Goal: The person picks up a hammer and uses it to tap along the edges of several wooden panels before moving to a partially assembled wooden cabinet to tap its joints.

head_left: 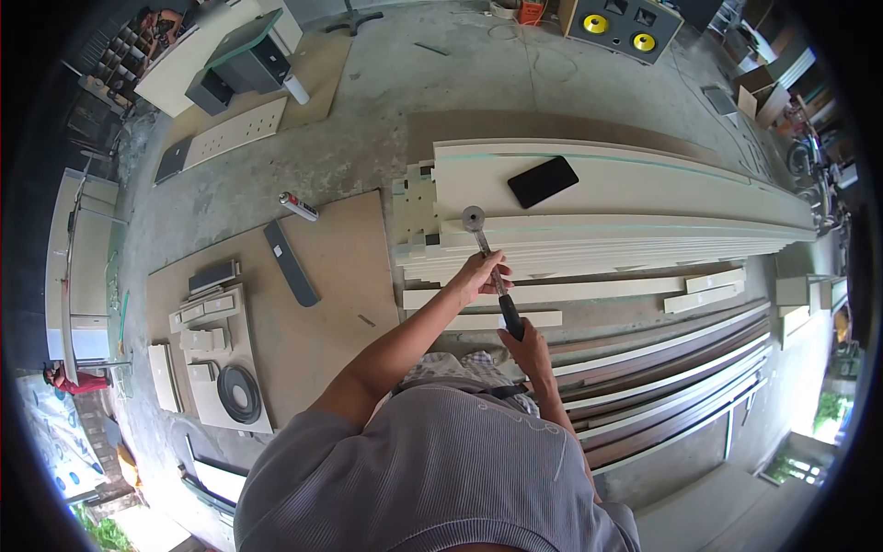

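Note:
A ratchet wrench [485, 242] with a round metal head and a black grip is held in front of my body, its head pointing away from me. My left hand [478, 279] is closed around the metal shaft in the middle. Lower down, my right hand [529, 350] grips the end of the black handle. The round head hangs over the near edge of a stack of long cream boards [625, 233]. On the top board lies a black phone [544, 182], just beyond the wrench head and to its right.
Long metal and brown strips [662, 368] lie at the right. On a brown sheet [340, 248] at the left are a dark grey panel [291, 264], a spray can [298, 206], several small boards and a black coil [239, 395]. A speaker cabinet [621, 29] stands at the back.

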`<move>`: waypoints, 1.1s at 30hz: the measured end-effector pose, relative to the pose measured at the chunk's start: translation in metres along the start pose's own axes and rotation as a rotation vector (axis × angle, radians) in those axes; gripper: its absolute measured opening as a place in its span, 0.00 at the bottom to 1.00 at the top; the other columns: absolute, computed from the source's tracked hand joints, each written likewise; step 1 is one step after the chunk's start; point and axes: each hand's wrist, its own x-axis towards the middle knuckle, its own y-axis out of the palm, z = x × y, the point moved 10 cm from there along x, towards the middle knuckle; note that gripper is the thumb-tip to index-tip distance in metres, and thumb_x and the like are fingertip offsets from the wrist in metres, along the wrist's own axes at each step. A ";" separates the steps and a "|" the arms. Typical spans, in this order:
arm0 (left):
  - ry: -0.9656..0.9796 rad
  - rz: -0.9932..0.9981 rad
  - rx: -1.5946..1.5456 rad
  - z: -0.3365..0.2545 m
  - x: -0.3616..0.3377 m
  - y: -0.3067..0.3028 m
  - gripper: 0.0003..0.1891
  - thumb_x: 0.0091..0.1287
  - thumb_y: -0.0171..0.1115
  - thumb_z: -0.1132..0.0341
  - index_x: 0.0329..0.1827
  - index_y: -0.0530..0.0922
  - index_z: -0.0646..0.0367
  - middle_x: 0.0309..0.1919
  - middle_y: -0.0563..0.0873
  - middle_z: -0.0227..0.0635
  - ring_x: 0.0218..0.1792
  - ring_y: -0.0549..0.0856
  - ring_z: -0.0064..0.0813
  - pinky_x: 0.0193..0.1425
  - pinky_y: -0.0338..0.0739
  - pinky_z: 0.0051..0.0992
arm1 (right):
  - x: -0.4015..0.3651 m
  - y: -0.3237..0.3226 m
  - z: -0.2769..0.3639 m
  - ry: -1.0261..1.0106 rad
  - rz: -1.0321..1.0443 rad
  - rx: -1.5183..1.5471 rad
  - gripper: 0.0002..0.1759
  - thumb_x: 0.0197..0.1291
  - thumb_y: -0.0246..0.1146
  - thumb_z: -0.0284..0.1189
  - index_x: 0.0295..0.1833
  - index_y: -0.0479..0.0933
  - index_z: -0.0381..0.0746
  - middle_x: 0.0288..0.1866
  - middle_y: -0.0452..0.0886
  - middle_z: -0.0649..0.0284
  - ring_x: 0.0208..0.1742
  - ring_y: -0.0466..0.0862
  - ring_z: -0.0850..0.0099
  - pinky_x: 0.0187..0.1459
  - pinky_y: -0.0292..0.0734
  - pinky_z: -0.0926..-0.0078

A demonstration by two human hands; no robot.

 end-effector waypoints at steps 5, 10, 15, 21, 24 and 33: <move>-0.014 0.000 0.100 0.009 -0.002 -0.004 0.21 0.65 0.49 0.48 0.45 0.68 0.59 0.32 0.80 0.35 0.31 0.84 0.31 0.36 0.81 0.30 | -0.006 0.017 -0.003 0.060 0.027 0.035 0.24 0.50 0.62 0.43 0.41 0.72 0.31 0.31 0.78 0.41 0.39 0.78 0.45 0.38 0.70 0.56; 0.069 -0.067 0.287 0.024 0.023 -0.023 0.24 0.62 0.51 0.44 0.40 0.72 0.60 0.26 0.80 0.35 0.26 0.83 0.27 0.32 0.81 0.30 | -0.002 0.027 -0.022 -0.029 -0.120 0.029 0.19 0.51 0.62 0.40 0.38 0.72 0.34 0.18 0.74 0.59 0.18 0.75 0.72 0.22 0.69 0.70; 0.118 -0.093 0.241 0.029 0.002 -0.020 0.27 0.58 0.53 0.39 0.25 0.72 0.59 0.14 0.74 0.31 0.15 0.77 0.23 0.16 0.74 0.23 | 0.003 0.039 -0.040 0.113 -0.046 0.031 0.19 0.52 0.61 0.39 0.42 0.74 0.34 0.29 0.79 0.52 0.29 0.79 0.63 0.34 0.72 0.65; 0.030 -0.035 0.245 0.075 -0.057 -0.047 0.22 0.61 0.55 0.46 0.38 0.76 0.59 0.27 0.80 0.38 0.15 0.78 0.26 0.16 0.77 0.27 | 0.010 0.063 -0.040 -0.044 -0.066 0.238 0.10 0.57 0.56 0.32 0.35 0.71 0.35 0.16 0.66 0.69 0.14 0.63 0.81 0.15 0.58 0.77; 0.013 -0.031 0.330 0.077 -0.099 -0.087 0.23 0.65 0.47 0.46 0.40 0.71 0.60 0.26 0.79 0.33 0.22 0.80 0.23 0.25 0.77 0.25 | 0.030 0.083 0.049 -0.156 -0.100 0.354 0.07 0.57 0.54 0.29 0.33 0.70 0.36 0.13 0.63 0.71 0.13 0.60 0.84 0.14 0.53 0.80; 0.023 -0.146 0.261 0.082 -0.130 -0.172 0.24 0.67 0.44 0.50 0.52 0.65 0.65 0.37 0.79 0.41 0.31 0.80 0.31 0.34 0.76 0.35 | 0.026 0.100 0.075 -0.217 -0.109 0.387 0.06 0.55 0.57 0.28 0.30 0.71 0.36 0.13 0.64 0.71 0.13 0.61 0.84 0.15 0.53 0.82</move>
